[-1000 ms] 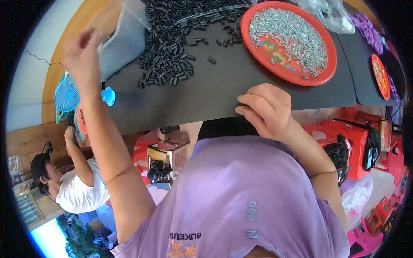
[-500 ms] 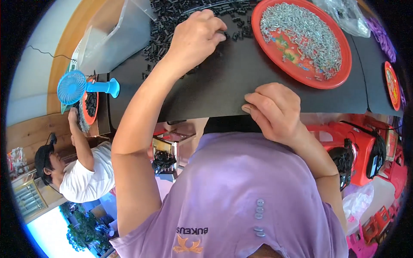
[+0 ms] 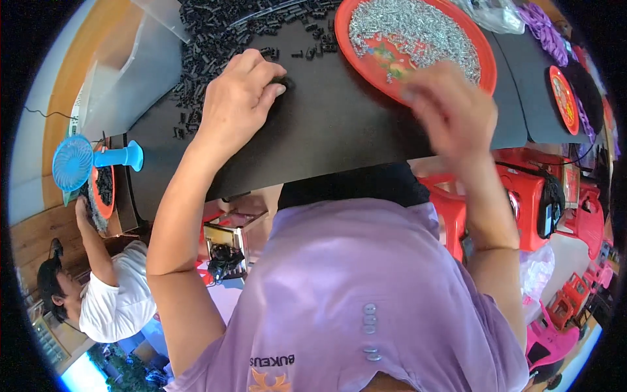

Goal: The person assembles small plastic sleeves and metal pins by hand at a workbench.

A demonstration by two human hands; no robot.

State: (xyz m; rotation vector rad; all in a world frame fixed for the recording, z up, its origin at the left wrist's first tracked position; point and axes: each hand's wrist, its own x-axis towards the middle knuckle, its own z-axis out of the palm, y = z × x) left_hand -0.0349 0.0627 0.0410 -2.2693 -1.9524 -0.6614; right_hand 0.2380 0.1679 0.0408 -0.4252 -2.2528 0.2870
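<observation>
My left hand (image 3: 241, 98) is closed in a pinch above the dark table (image 3: 307, 124), at the near side of a spread of small black plastic pieces (image 3: 202, 72). Something dark shows at its fingertips, too small to make out. Over the near rim of a red plate (image 3: 488, 72) hovers my right hand (image 3: 457, 111), its fingers smeared by motion. Small silvery metal parts that look like springs (image 3: 418, 32) heap across the plate, leaving part of its printed pattern bare.
A translucent plastic bin (image 3: 130, 78) and a blue handheld fan (image 3: 73, 163) stand at the left. Beyond them a person in white (image 3: 117, 297) works at another plate. At the right are a smaller red plate (image 3: 563, 98), a clear plastic bag (image 3: 493, 16) and red stools (image 3: 526, 209).
My right hand has moved from the table's near edge up and right to the red plate. My left hand has drawn back nearer from the black pieces. The view has shifted too.
</observation>
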